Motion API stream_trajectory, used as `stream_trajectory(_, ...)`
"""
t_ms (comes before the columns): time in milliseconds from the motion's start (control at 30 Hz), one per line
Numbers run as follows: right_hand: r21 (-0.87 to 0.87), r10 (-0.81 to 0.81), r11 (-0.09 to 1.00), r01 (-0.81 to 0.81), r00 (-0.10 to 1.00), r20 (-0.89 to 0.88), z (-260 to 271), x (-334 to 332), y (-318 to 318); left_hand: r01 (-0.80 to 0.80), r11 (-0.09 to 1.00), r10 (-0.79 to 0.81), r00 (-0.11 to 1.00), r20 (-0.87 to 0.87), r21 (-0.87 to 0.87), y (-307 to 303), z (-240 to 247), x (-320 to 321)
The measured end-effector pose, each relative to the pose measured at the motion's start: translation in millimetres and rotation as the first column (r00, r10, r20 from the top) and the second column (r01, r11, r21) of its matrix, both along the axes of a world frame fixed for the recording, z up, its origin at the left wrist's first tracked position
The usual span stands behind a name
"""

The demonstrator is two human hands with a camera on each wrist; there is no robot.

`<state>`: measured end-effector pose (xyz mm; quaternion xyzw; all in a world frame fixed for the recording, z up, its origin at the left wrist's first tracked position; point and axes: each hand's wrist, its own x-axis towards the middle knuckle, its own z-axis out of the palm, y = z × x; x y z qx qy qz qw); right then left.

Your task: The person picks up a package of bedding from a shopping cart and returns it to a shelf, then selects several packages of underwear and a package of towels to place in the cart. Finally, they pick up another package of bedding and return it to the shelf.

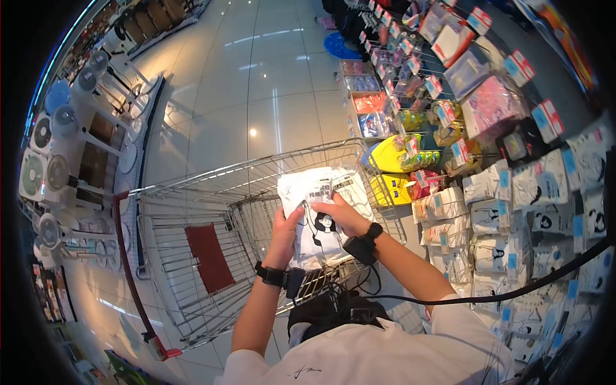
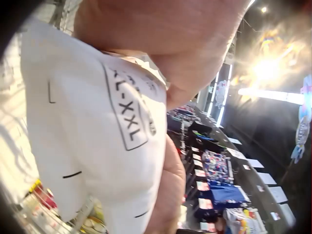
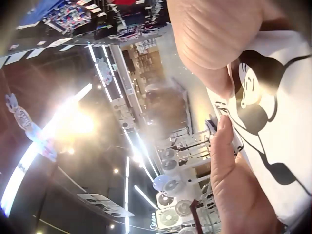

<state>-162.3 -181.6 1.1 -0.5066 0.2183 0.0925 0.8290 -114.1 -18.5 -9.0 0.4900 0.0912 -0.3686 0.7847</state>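
Over the shopping cart (image 1: 212, 192), my two hands hold a white garment package (image 1: 317, 240) printed with a dark-haired figure and lettering. My left hand (image 1: 283, 234) grips its left side, thumb on the front. The right hand (image 1: 345, 215) holds the upper right part, with its thumb across the printed face. "XL-XXL" is printed in a box on the package (image 2: 97, 126) in the left wrist view. Another white package (image 1: 355, 189) shows just behind it, overlapped by the one in my hands.
Racks of white packages (image 1: 494, 247) stand close on the right, with hanging goods and price tags farther up. Yellow packs (image 1: 393, 154) sit beside the cart's far corner. Fans (image 1: 64, 122) line the left side, and a tiled aisle (image 1: 256, 83) runs ahead.
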Motion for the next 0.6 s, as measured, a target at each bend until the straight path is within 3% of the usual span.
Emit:
stream_trajectory(67, -0.03, 0.009, 0.999, -0.011, 0.998, -0.059, -45, 39, 7, -0.034, 0.999, 0.035, 0.996, 0.077, -0.004, 7, -30, 29)
stream_trajectory(133, -0.013, 0.032, 0.999, -0.033, 0.995, -0.098, -92, 66, 12, -0.033, 0.999, 0.033, 0.999, 0.021, -0.011, 15, -72, 50)
stream_trajectory(200, -0.063, 0.053, 0.996, -0.059, 0.995, -0.087, -128, 89, 20, -0.089, 0.985, 0.088, 0.996, 0.008, 0.147, 21, -103, 65)
stream_trajectory(267, 0.022, 0.044, 0.999, -0.041, 0.992, -0.114, -150, 104, 29, -0.093, 0.987, 0.102, 0.993, -0.062, 0.131, 29, -135, 79)
stream_trajectory(300, -0.204, 0.086, 0.973, -0.105, 0.991, -0.098, -166, 110, 30, -0.135, 0.986, 0.138, 0.99, -0.034, 0.095, 31, -152, 87)
stream_trajectory(400, -0.164, 0.041, 0.985, -0.062, 0.991, -0.124, -211, 122, 47, -0.164, 0.981, 0.168, 0.985, -0.029, 0.099, 36, -191, 96)
stream_trajectory(433, -0.31, 0.074, 0.94, -0.139, 0.975, -0.21, -222, 122, 47, -0.143, 0.982, 0.146, 0.989, -0.02, 0.12, 36, -197, 99)
stream_trajectory(500, -0.38, 0.097, 0.914, -0.142, 0.986, -0.135, -242, 123, 46, -0.148, 0.98, 0.144, 0.989, 0.035, 0.134, 37, -221, 103)
stream_trajectory(600, -0.428, 0.09, 0.894, -0.13, 0.989, -0.113, -266, 129, 44, -0.161, 0.967, 0.178, 0.982, -0.067, 0.197, 34, -259, 101)
